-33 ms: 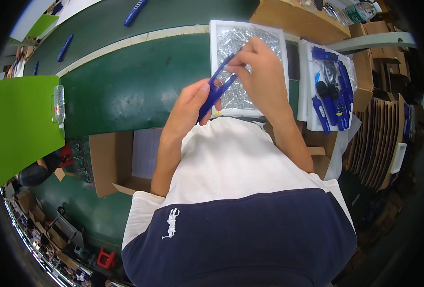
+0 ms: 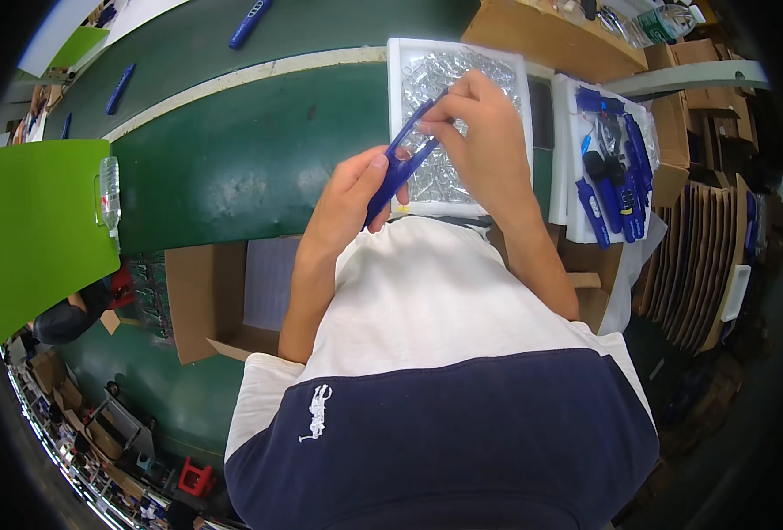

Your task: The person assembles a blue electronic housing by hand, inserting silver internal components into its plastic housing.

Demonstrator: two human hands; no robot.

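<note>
My left hand (image 2: 345, 199) is closed around the lower end of a long blue plastic casing with two arms (image 2: 397, 173), its arms spread in a narrow V and tilted up to the right. A small shiny bit shows near where the arms meet. At their upper ends my right hand (image 2: 480, 132) is closed in a pinch between the arms; what its fingertips hold is too small to make out. Beneath both hands lies a white foam tray (image 2: 396, 97) filled with small shiny metal parts (image 2: 435, 187).
Right of it, another white tray (image 2: 561, 177) carries several blue casings (image 2: 593, 212) and black pieces. Blue pieces (image 2: 120, 88) lie on the green bench (image 2: 223, 168). A green panel (image 2: 38, 230) with a plastic bottle (image 2: 109, 194) stands left; a cardboard box (image 2: 201, 296) sits below the bench edge.
</note>
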